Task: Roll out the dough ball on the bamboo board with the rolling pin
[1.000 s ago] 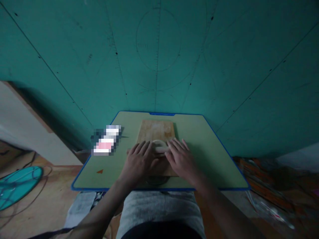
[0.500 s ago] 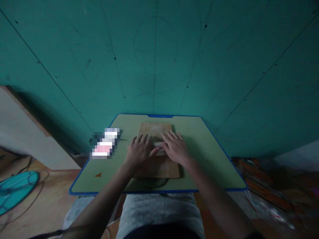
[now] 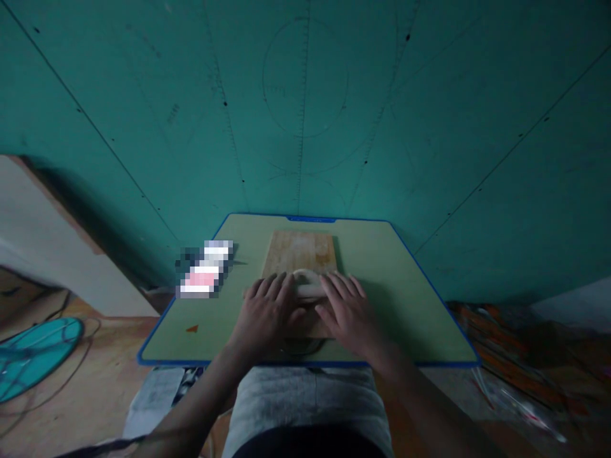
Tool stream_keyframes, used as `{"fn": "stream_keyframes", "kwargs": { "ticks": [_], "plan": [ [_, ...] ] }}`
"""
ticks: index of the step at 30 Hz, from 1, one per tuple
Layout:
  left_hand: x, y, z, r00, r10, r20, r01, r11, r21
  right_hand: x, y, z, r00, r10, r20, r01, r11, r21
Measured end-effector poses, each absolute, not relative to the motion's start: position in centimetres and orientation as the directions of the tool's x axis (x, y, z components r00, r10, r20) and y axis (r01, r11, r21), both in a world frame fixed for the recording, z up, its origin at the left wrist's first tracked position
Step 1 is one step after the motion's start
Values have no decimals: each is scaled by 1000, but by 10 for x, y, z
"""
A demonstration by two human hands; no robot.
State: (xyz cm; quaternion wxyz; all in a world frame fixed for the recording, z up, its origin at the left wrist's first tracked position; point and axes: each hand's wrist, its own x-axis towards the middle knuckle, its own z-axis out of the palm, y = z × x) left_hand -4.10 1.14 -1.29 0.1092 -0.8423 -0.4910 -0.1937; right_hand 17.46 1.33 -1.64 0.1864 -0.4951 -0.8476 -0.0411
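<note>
A pale bar (image 3: 311, 291), like a rolling pin or a roll of dough, lies crosswise on a wooden board (image 3: 300, 251). Its left end pokes out past my left hand (image 3: 268, 308), which rests palm down over it, fingers stretched forward. On the other side my right hand (image 3: 351, 308) lies over the right part the same way, fingers slightly apart. A curved, pale, dough-like piece (image 3: 305, 275) shows just beyond the bar, between my fingertips. What is under both palms is hidden.
The board lies on a light green table (image 3: 405, 318) with a blue rim. A pixelated object (image 3: 203, 273) and a small orange triangle (image 3: 192, 329) are at the left. Behind stands a green wall (image 3: 191, 127). A teal round object (image 3: 42, 356) is on the floor.
Both hands have drawn back toward my body and lie a little farther apart. More of the board's far part and of the pale bar now shows. The view has shifted slightly.
</note>
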Motion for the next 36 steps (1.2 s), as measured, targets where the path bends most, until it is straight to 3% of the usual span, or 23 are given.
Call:
{"fn": "stream_keyframes", "kwargs": {
  "ticks": [11, 17, 24, 30, 36],
  "plan": [
    [-29, 96, 13, 311, 917, 249, 949, -312, -35, 143, 116, 2, -265, 952, 157, 953, 283, -106],
    [-26, 69, 1, 242, 911, 334, 967, -254, -6, 152, 85, -5, -327, 909, 257, 927, 362, -98],
    [-30, 11, -20, 304, 848, 435, 942, -335, -4, 164, 13, -17, -387, 844, 372, 887, 451, -101],
    [-35, -18, -22, 381, 800, 464, 911, -410, -42, 171, -20, -32, -403, 832, 381, 871, 477, -119],
    [-39, -3, -23, 387, 812, 436, 904, -428, -6, 174, -4, -24, -447, 815, 368, 861, 504, -69]
  ]
}}
